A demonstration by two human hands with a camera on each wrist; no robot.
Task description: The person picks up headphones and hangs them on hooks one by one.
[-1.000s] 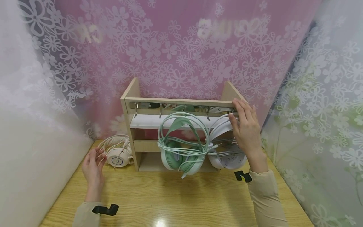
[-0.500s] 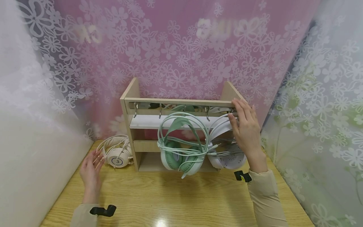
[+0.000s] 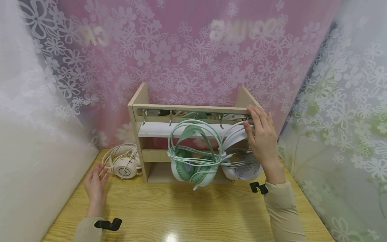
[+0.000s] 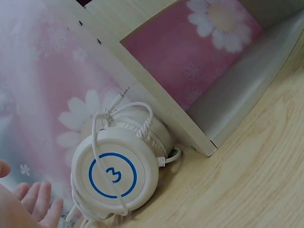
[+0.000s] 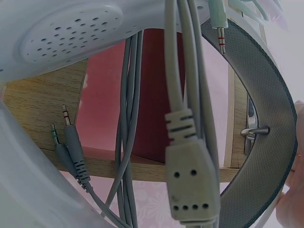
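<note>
My left hand point(image 3: 96, 185) is beside the white headphones point(image 3: 125, 168) on the table, its fingers loosely bent with nothing between them. In the left wrist view, the ear cup point(image 4: 114, 173) bears a blue ring and a 3, and a white cord wraps it. My right hand point(image 3: 262, 137) rests on the right end of the wooden rack's top rail point(image 3: 193, 108), fingers extended. Below it hang white headphones point(image 3: 245, 168), partly hidden by the hand; the right wrist view shows their grey-lined headband point(image 5: 266, 104) on a hook. Green headphones point(image 3: 195, 164) hang beside them, cord bundled across.
The rail carries metal hooks point(image 3: 144, 117), two of them bare at the left. Inside the rack is a white shelf point(image 3: 154, 129). A wooden table point(image 3: 181, 211) lies in front, with a flowered pink curtain point(image 3: 187, 50) behind and pale walls at both sides.
My left hand has drawn back a little to the left and down, away from the white headphones. My right hand keeps its place on the rail, and the hanging headphones look unchanged.
</note>
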